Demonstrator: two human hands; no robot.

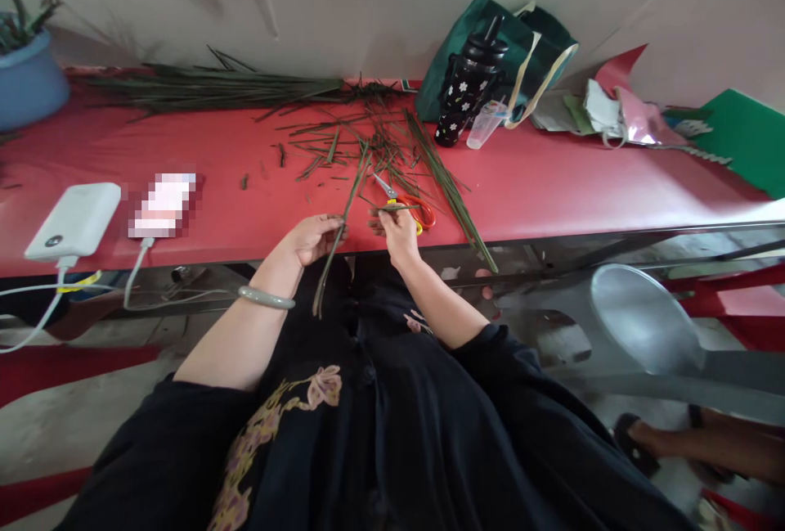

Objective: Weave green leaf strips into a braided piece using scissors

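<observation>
Fingers [334,230] of left hand [312,238] pinch the leaf strip [343,212].

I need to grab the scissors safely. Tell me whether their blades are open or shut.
Shut, as far as shows: the scissors lie flat on the red table, blades forming one point, by the right hand.

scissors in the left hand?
No, the left hand pinches a long green leaf strip; the scissors lie on the red table by the right hand.

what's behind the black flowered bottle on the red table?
A green tote bag with cream straps leans on the wall right behind the black bottle. A clear plastic cup lies beside it. The bag's lower front and contents are hidden.
</observation>
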